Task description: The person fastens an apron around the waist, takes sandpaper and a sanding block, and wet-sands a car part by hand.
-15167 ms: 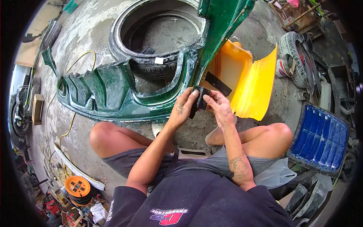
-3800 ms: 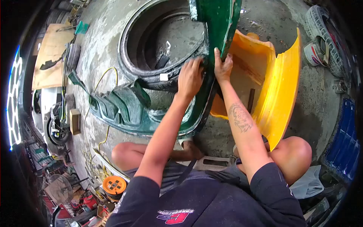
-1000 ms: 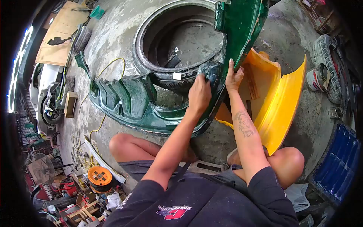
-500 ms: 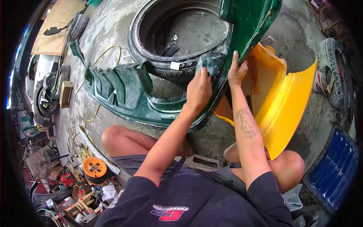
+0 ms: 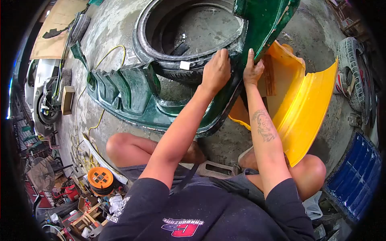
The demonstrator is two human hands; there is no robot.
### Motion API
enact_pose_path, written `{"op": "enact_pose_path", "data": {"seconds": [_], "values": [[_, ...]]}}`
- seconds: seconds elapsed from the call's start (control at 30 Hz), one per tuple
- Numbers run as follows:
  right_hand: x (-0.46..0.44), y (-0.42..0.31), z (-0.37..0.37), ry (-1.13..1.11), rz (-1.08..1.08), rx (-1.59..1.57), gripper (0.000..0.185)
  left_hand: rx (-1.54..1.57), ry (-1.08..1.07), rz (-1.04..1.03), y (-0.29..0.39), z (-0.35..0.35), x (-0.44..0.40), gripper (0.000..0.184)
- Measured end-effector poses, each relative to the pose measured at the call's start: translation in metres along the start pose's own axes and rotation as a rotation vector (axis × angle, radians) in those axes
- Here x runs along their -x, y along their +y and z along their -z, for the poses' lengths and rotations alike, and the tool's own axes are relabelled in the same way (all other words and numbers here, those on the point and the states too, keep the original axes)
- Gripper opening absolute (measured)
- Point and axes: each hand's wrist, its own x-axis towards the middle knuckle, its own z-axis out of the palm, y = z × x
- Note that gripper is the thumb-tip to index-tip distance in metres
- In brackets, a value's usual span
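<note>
A glossy green car bumper (image 5: 140, 116) with fin-like slats lies over a bare tyre (image 5: 173, 71). My left hand (image 5: 217, 70) is closed, knuckles up, at the bumper's inner corner beside the tyre. Whatever its fingers hold, if anything, is hidden beneath them. My right hand (image 5: 253, 72) grips the edge of the bumper's upright section, thumb pointing away from me. A small white piece (image 5: 185, 65) sits on the tyre's near side.
To the right lies a yellow moulded panel (image 5: 309, 112), with another tyre (image 5: 350, 56) and a blue panel (image 5: 356, 176) beyond it. An orange cable reel (image 5: 100, 179) stands at lower left near cluttered tools. A yellow hose (image 5: 100, 120) runs along the concrete floor.
My left hand has moved away from me along the bumper's inner corner, its forearm stretching farther forward. My right hand keeps its grip on the bumper edge. The view has shifted slightly.
</note>
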Motion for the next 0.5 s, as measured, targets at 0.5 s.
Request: {"op": "enact_pose_path", "data": {"seconds": [0.5], "values": [[0.001,0.001,0.001,0.02,0.077,0.027,0.055,0.016,-0.064,-0.079,0.007,0.011,0.034,0.025]]}}
